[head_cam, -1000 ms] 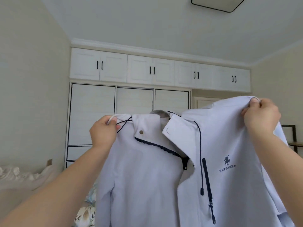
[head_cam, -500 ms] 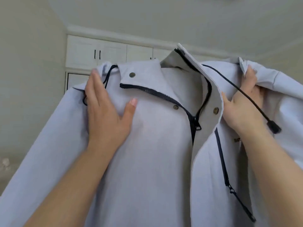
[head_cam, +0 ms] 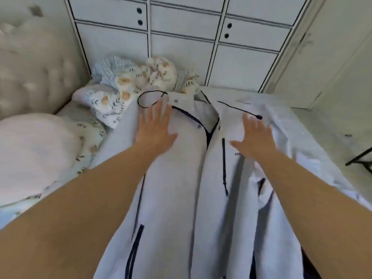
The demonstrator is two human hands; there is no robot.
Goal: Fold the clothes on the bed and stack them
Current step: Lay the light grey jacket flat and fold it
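Jacket, smooth pale fabric, flat.

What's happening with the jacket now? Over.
Left hand and right hand open, flat on jacket. Jacket spread on bed, unfolded. Floral bedding bunched beyond the collar.

You see two bare forearms reaching in from the bottom edge, with no sleeve, cuff, watch or bracelet showing on either. Your left hand and right hand wear no gloves and no rings that you can make out. The fingers look slightly blurred, so you cannot tell any nail detail.
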